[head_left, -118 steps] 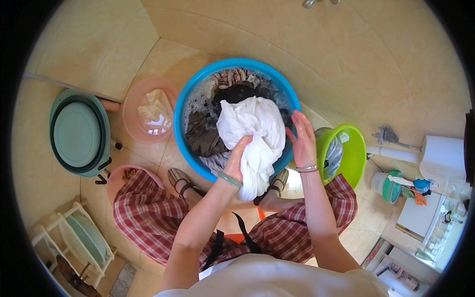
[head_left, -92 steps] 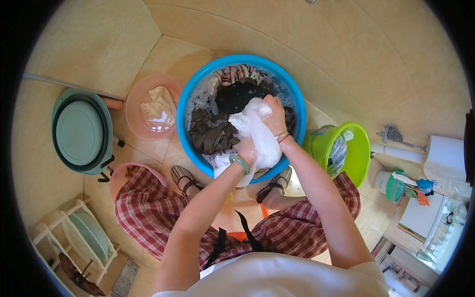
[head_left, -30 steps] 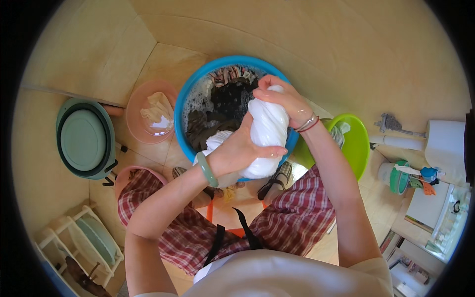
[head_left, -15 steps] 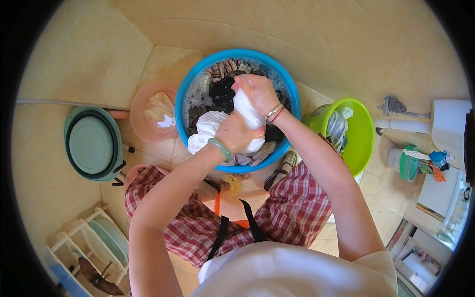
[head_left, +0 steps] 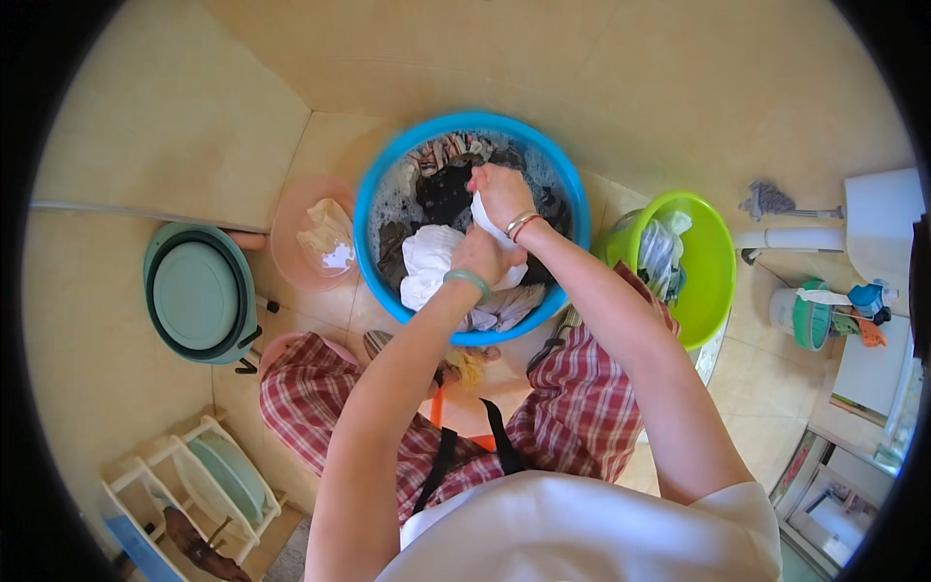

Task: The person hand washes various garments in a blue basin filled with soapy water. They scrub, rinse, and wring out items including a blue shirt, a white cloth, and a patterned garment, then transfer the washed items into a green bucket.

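A white cloth (head_left: 428, 264) is bunched between my two hands over a round blue basin (head_left: 363, 219) of sudsy water. My left hand (head_left: 488, 255), with a pale green bangle at the wrist, is closed around the cloth's lower part. Just above it, my right hand (head_left: 503, 198) is clenched on the upper end; a short twisted stretch shows between them. The loose bulk of the cloth bulges out left of my left hand. Dark wet clothes (head_left: 446, 194) soak beneath, a striped cloth (head_left: 449, 152) lies at the far side, and a greyish garment (head_left: 508, 308) at the near side.
A lime-green bucket (head_left: 716, 272) holding a clear plastic bag (head_left: 660, 254) stands right. Left are a pink basin (head_left: 288, 264) with a beige cloth (head_left: 325, 227) and a teal folding basin (head_left: 196, 297). A cream rack (head_left: 180, 448) stands lower left. My knees flank the blue basin's near side.
My hands have drawn closer together and the stretch of white cloth between them is shorter. Both still grip it. The whole view has shifted slightly.
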Motion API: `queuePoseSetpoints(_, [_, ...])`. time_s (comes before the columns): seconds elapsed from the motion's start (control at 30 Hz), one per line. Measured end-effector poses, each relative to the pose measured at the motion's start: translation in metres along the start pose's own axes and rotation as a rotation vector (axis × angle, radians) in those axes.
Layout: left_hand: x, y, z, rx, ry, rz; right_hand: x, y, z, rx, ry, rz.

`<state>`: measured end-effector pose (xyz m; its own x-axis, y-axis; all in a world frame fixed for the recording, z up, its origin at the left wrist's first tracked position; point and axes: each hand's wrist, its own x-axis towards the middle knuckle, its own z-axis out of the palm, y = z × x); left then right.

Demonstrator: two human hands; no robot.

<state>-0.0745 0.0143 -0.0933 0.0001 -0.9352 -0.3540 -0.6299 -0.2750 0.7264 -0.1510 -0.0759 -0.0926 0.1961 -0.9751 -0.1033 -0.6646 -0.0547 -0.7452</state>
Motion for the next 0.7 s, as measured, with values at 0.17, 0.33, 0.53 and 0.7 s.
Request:
queuePoseSetpoints(0.17, [-0.005, 0.0, -0.032, -0.598, -0.029, 0.004, 0.013, 0.004, -0.035, 0.583, -0.298, 0.095])
queuePoseSetpoints(0.33, [-0.026, 0.004, -0.084, -1.067, 0.07, 0.066, -0.031, -0.049, -0.068, 0.662, -0.696, 0.334])
queuePoseSetpoints(0.53, [-0.041, 0.01, -0.109, -1.138, -0.041, 0.031, -0.034, -0.012, -0.081, 1.01, -0.703, 0.278])
queuePoseSetpoints(0.7, [-0.045, 0.024, -0.121, -1.029, -0.035, 0.212, -0.05, -0.022, -0.116, 1.122, -0.7, 0.352])
